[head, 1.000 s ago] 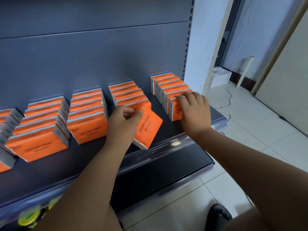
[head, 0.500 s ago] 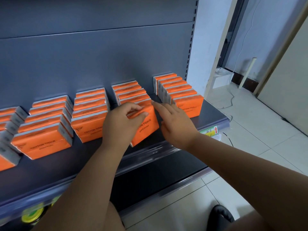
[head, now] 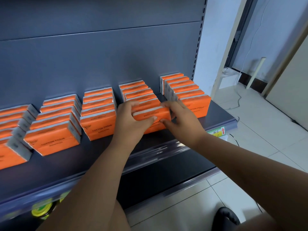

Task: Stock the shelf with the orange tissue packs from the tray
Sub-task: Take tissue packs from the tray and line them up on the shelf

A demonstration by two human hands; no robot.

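Orange tissue pack [head: 152, 115], a glossy flat-sided block, stands at the front of its row on the dark shelf [head: 216, 117], its lower face hidden behind both hands. Left hand [head: 131, 120] and right hand [head: 180, 120] pinch its ends, fingers curled on. Leftmost packs [head: 10, 147] run off-frame, print blurred.

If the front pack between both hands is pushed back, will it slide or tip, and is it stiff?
The front pack probably slides: the shelf looks smooth. Tipping seems unlikely, with its row right behind. Its soft-looking edges suggest it gives slightly under the fingers.
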